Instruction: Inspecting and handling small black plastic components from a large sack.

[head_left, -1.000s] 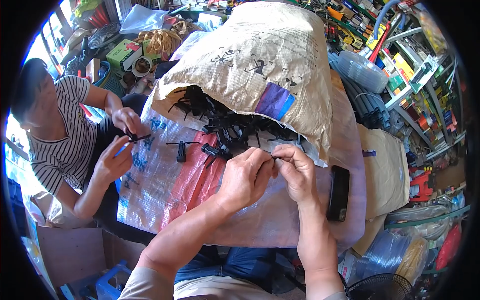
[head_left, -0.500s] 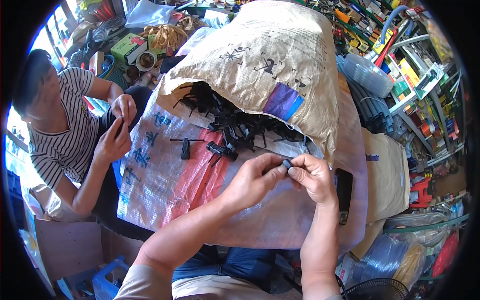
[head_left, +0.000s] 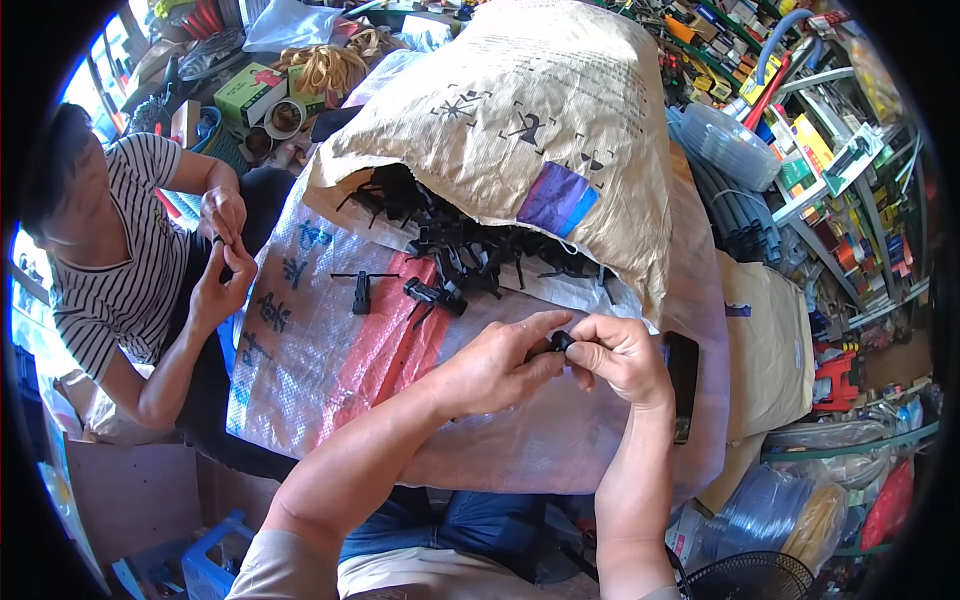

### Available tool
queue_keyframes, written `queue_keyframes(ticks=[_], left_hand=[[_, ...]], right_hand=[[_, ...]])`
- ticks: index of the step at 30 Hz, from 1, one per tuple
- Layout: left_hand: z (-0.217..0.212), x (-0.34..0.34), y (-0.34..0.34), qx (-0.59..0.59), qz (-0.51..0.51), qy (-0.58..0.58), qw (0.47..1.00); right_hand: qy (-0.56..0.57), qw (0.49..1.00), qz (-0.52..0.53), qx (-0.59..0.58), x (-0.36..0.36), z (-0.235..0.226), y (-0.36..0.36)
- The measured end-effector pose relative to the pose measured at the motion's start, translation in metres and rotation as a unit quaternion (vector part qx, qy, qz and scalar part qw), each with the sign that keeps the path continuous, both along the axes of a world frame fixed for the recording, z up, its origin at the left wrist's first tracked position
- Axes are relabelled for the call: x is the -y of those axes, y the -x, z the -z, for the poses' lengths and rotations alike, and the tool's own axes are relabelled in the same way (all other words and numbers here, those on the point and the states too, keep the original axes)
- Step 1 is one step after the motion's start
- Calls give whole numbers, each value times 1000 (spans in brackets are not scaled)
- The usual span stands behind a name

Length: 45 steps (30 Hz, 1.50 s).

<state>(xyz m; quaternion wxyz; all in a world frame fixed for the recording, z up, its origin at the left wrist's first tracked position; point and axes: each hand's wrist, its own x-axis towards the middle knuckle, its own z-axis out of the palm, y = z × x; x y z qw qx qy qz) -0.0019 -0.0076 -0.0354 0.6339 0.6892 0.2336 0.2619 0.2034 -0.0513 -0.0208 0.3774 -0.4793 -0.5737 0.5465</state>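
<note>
A small black plastic part [head_left: 562, 341] sits between my two hands above the woven sheet [head_left: 520, 440]. My right hand [head_left: 622, 362] pinches it between thumb and fingers. From the other side, my left hand [head_left: 490, 368] holds the part's left end, its index finger reaching out over the top. My fingers cover much of the part. Just beyond lies the open mouth of a big tan paper sack [head_left: 590, 100], with a heap of black plastic clips [head_left: 470, 245] spilling out. Two loose ones, a black T-shaped clip [head_left: 362, 292] and another black clip [head_left: 432, 294], rest left of my hands.
At the left, a person in a striped shirt [head_left: 125, 240] handles a small dark piece with both hands. A black phone [head_left: 684, 388] lies right of my right wrist. Crowded shelves [head_left: 820, 180] stand at the right, and a fan guard [head_left: 755, 575] is at the lower right.
My left index finger has straightened over the part, and the part has turned in my fingers. The other person's hands have shifted slightly down and left.
</note>
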Motion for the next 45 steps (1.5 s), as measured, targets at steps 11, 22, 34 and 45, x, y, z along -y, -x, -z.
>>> queue_keyframes(ticks=[11, 22, 34, 45], left_hand=[[26, -1, -6, -31, -124, -106, 986], [17, -10, 1, 113, 30, 359, 926], [8, -7, 21, 145, 112, 303, 935], [1, -28, 34, 382, -187, 313, 849]], right_hand=[[0, 1000, 9, -12, -5, 13, 15], [-350, 802, 274, 399, -46, 46, 21], [-345, 810, 218, 421, -138, 19, 31], [-267, 905, 34, 330, -74, 14, 49]])
